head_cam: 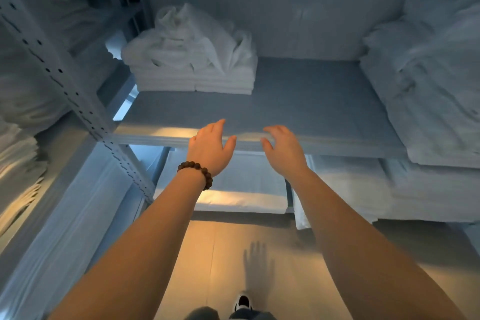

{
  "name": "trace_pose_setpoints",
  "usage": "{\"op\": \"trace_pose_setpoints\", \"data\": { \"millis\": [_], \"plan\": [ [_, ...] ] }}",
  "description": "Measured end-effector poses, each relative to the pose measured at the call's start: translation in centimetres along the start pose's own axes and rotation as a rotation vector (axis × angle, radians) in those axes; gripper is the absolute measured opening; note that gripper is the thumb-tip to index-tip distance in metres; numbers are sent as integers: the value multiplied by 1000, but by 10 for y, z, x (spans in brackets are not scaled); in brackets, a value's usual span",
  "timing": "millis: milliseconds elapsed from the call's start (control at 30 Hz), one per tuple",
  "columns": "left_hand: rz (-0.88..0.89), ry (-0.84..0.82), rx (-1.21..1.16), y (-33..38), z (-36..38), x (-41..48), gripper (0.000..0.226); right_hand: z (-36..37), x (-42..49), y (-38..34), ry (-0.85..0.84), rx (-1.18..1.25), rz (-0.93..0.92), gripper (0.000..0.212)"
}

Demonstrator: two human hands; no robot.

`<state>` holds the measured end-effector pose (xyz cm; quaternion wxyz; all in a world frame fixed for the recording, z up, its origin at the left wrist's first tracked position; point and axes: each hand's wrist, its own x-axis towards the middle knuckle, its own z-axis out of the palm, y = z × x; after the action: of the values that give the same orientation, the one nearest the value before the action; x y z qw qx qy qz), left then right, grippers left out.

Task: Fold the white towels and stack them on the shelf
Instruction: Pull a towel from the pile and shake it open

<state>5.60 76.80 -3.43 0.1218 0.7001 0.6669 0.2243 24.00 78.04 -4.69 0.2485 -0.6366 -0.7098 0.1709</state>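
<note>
A stack of folded white towels (193,80) sits at the back left of the grey shelf (298,112), with a crumpled white towel (192,34) heaped on top. My left hand (210,147), with a bead bracelet on its wrist, reaches over the shelf's front edge with its fingers relaxed and holds nothing. My right hand (281,149) hovers beside it at the same edge, fingers loosely bent and empty. Both hands are well short of the towel stack.
A tall pile of white linen (431,91) fills the shelf's right side. More folded linen (226,187) lies on the lower shelf. A perforated metal upright (78,101) stands at left with further stacks (18,163) beyond it. The floor (233,262) and my shoe (242,302) show below.
</note>
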Motion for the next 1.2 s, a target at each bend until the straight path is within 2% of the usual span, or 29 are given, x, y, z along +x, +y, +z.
{"op": "trace_pose_setpoints", "data": {
  "millis": [533, 1000, 1200],
  "plan": [
    [-50, -20, 35, -28, 22, 131, 55, 19, 131, 8, -53, 44, 29, 40],
    [-22, -114, 52, -114, -11, 263, 57, 74, 264, -56, -36, 30, 68, 39],
    [17, -38, 13, -136, -18, 298, 57, 85, 293, -72, 13, 37, 36, 37]
  ]
}}
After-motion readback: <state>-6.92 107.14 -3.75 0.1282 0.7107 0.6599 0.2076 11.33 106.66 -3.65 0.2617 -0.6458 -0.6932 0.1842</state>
